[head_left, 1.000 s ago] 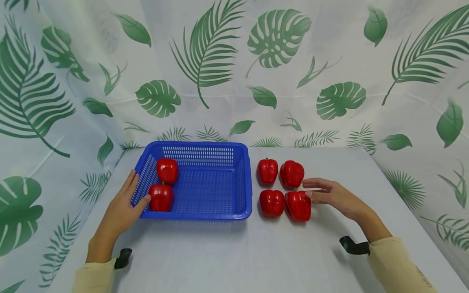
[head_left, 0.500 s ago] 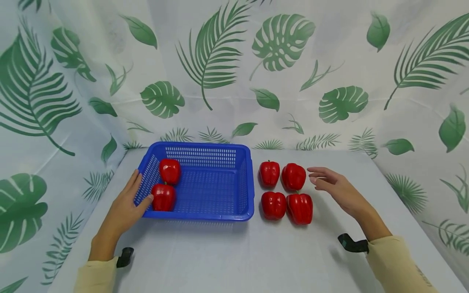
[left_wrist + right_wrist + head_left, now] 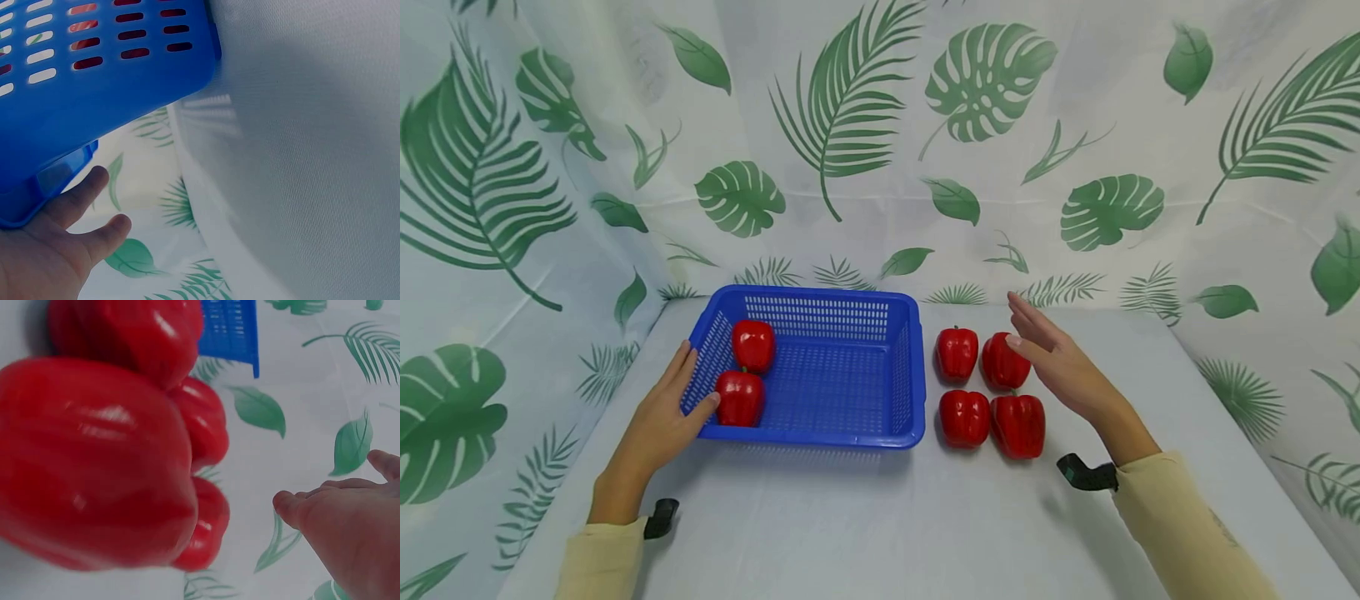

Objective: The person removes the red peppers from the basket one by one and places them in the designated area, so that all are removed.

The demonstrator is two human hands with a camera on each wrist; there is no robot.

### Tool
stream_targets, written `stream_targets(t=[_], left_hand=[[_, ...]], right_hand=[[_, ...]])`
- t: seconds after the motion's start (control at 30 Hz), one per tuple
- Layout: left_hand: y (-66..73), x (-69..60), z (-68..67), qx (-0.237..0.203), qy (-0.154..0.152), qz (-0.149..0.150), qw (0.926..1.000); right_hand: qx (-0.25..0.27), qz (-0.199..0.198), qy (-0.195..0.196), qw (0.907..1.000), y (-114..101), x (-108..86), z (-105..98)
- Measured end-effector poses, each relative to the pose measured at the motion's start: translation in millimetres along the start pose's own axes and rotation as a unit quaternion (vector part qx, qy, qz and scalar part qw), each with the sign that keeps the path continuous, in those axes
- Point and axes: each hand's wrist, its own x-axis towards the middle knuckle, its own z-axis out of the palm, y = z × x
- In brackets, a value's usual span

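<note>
A blue plastic basket (image 3: 820, 437) stands on the table with two red peppers (image 3: 753, 346) (image 3: 740, 398) at its left end. My left hand (image 3: 657, 423) rests on the basket's left rim with fingers extended; in the left wrist view the hand (image 3: 56, 256) lies by the blue wall (image 3: 106, 94). Four red peppers lie right of the basket in two rows: back ones (image 3: 957, 354) (image 3: 1004, 363), front ones (image 3: 965, 419) (image 3: 1018, 426). Over the back right pepper hovers my right hand (image 3: 1067, 367), its fingers extended and holding nothing. Peppers (image 3: 94, 469) fill the right wrist view's left, apart from the hand (image 3: 350, 519).
A white cloth with green leaf prints (image 3: 865, 192) hangs behind and at both sides of the white table (image 3: 850, 525). Dark camera mounts (image 3: 661, 518) (image 3: 1086, 473) stick out from both wrists.
My right hand has moved from beside the front right pepper, back and up, to over the back right pepper. The left hand stays on the basket, and the head view has shifted slightly.
</note>
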Motion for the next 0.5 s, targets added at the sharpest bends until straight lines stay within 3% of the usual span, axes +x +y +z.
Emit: stream_targets(t=[0.5], left_hand=[[0.9, 0.8, -0.8, 0.004, -0.003, -0.006, 1.0000]], right_hand=[[0.007, -0.010, -0.019, 0.9998, -22.3, 41.4, 39.0]])
